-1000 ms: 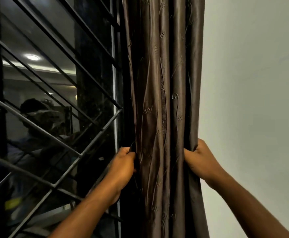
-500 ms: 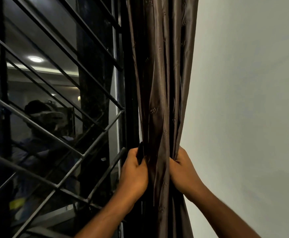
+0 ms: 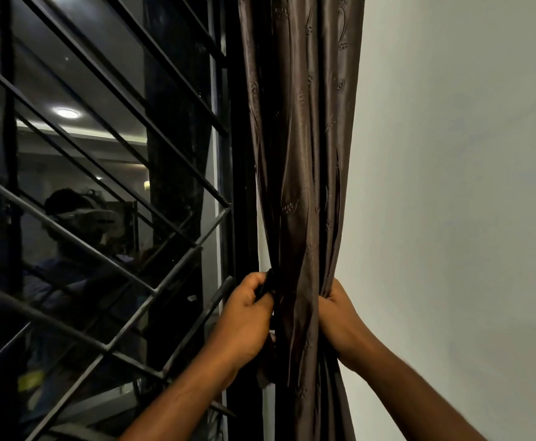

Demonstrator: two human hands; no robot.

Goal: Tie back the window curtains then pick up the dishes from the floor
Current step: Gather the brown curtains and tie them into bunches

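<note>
A dark brown patterned curtain hangs between the window and the wall, gathered into a narrow bundle at waist height. My left hand grips the bundle's left edge, with a dark strip of fabric or tie pinched in its fingers. On the opposite edge, at the same height, my right hand is clenched on the folds. Both hands squeeze the cloth between them. No dishes or floor are in view.
A dark window with black slanted metal bars fills the left; the glass reflects a person and a ceiling light. A plain white wall stands close on the right.
Both hands have drawn together, squeezing the wide hanging curtain into a tight bundle. The bundle has shifted slightly toward the window frame.
</note>
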